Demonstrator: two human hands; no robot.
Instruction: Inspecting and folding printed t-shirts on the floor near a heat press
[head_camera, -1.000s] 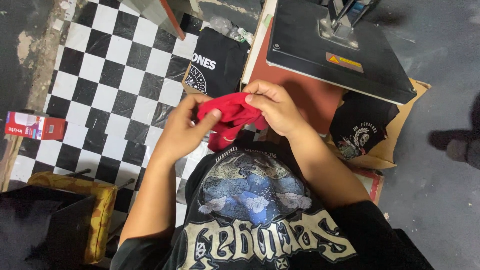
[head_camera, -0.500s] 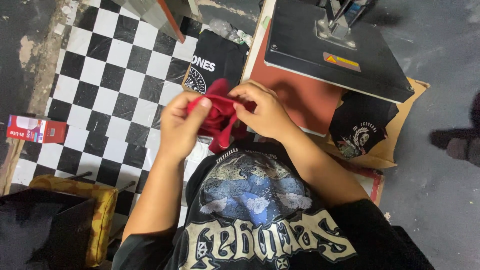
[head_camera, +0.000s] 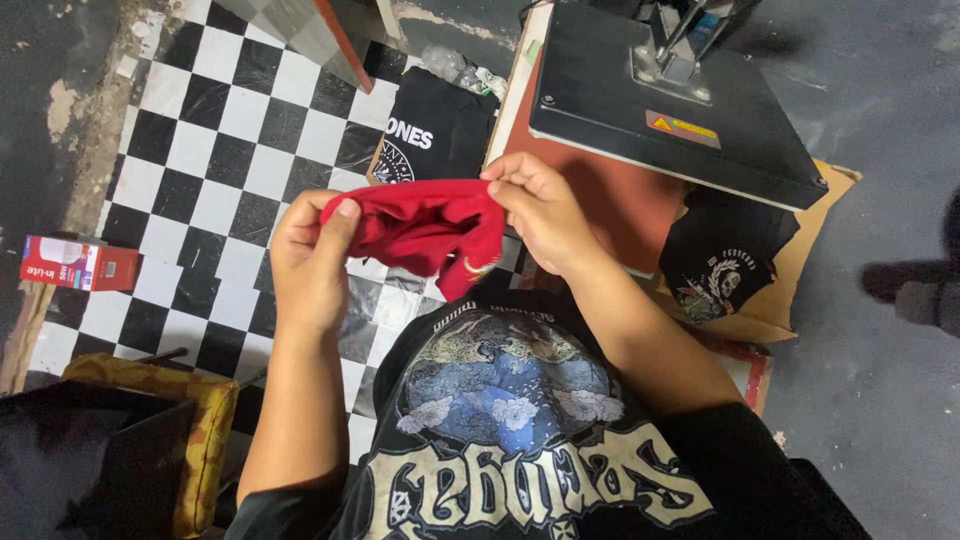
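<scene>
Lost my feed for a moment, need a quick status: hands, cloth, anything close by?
Left hand and right hand both grip the red cloth, bunched between them. Heat press just beyond, black printed shirt lying behind on checkered floor.

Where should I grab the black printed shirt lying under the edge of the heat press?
Probably pinch the black printed shirt at its exposed lower edge, coming from the near, open side: the heat press plate overhangs its top, and it lies flat on cardboard, free there.

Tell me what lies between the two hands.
In the head view, a bunched red cloth spans the gap, its ends gripped by the left hand and the right hand.
</scene>
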